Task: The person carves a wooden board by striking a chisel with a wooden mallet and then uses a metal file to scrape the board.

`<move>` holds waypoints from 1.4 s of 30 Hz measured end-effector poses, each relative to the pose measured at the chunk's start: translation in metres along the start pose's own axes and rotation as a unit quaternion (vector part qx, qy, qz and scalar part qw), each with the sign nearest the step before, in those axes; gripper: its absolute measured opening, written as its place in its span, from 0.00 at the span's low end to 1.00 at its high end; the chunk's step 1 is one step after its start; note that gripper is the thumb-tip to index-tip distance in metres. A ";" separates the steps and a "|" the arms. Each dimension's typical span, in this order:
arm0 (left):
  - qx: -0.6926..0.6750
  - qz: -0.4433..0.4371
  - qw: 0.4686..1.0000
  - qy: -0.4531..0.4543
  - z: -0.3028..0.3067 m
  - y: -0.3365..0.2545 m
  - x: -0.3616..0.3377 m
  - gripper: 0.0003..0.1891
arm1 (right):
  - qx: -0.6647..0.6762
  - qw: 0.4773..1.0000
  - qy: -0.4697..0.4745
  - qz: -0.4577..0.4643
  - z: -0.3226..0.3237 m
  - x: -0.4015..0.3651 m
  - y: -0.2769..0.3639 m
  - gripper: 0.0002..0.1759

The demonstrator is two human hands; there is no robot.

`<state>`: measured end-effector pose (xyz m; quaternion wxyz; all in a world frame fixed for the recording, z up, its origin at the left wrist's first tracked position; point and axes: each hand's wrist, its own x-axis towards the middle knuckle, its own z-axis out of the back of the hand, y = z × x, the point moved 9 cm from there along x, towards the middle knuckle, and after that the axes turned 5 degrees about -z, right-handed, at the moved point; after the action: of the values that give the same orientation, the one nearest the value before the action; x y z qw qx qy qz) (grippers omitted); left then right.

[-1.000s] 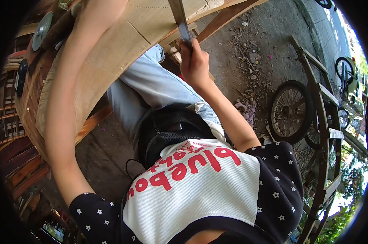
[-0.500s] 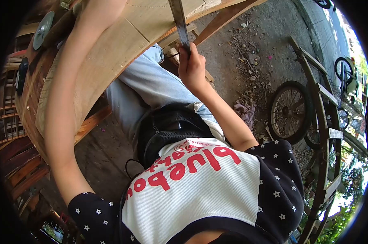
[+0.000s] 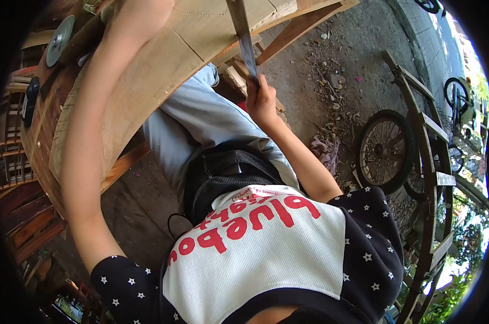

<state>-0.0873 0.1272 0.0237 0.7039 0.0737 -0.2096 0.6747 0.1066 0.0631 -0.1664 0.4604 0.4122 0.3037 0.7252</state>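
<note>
My right hand (image 3: 262,102) is closed round the lower end of a long, flat metal tool (image 3: 243,40). The tool slants up across the edge of a wooden board (image 3: 147,75) and runs out of the top of the view, so its far end is hidden. Higher up on the left, my left hand (image 3: 147,19) rests at or over the board, its fingers cut off by the top edge. Thin lines are marked on the board's pale surface.
A round metal disc (image 3: 61,40) and a dark object (image 3: 30,101) lie at the left. Below the board are my legs in jeans (image 3: 201,113) and a wooden brace (image 3: 298,32). At the right stand a spoked wheel (image 3: 386,151) and a wooden ladder-like frame (image 3: 429,178).
My right hand has moved down and slightly right, toward my body, drawing the metal tool with it. My left hand has shifted only a little.
</note>
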 end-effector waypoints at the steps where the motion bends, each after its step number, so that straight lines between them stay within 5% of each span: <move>1: 0.002 -0.002 1.000 -0.012 0.007 -0.010 -0.004 0.09 | 0.014 0.999 0.027 -0.037 0.002 -0.015 -0.018 0.05; 3: 0.004 -0.004 1.000 -0.024 0.011 -0.013 -0.005 0.09 | 0.028 0.995 0.055 -0.073 0.000 -0.022 -0.032 0.05; 8: -0.003 -0.003 1.000 -0.005 -0.002 0.003 -0.001 0.09 | 0.043 0.999 -0.004 0.019 0.014 0.023 0.038 0.01; 14: 0.003 -0.001 1.000 -0.002 -0.001 0.003 0.001 0.09 | 0.023 0.996 0.054 -0.061 0.003 -0.027 -0.029 0.06; 18: 0.009 -0.011 0.999 -0.041 0.010 -0.013 -0.005 0.09 | 0.015 0.999 0.004 0.031 0.010 0.006 0.019 0.02; 21: -0.005 -0.003 1.000 -0.029 0.002 0.003 -0.002 0.09 | 0.060 0.998 -0.004 0.018 0.007 0.027 0.044 0.02; 26: -0.002 0.017 1.000 -0.005 -0.001 0.004 0.001 0.09 | 0.043 0.996 0.057 -0.053 0.003 -0.014 -0.018 0.01; 31: 0.001 -0.008 0.999 -0.038 0.011 -0.016 -0.008 0.09 | 0.077 0.997 0.022 -0.003 0.006 0.029 0.042 0.06; 36: -0.001 -0.006 1.000 -0.007 -0.002 0.005 0.000 0.09 | 0.059 0.997 -0.024 0.042 0.008 0.003 0.012 0.01; 38: -0.002 -0.002 1.000 -0.011 0.001 0.000 -0.001 0.09 | -0.005 1.000 0.031 0.000 0.003 -0.026 -0.032 0.02; 42: -0.003 -0.010 0.999 -0.040 0.009 -0.010 -0.006 0.09 | 0.023 0.999 0.006 0.042 0.013 0.010 0.015 0.01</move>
<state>-0.0790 0.1174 0.0318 0.7022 0.1002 -0.2387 0.6633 0.1099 0.0673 -0.1450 0.4179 0.4304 0.3053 0.7395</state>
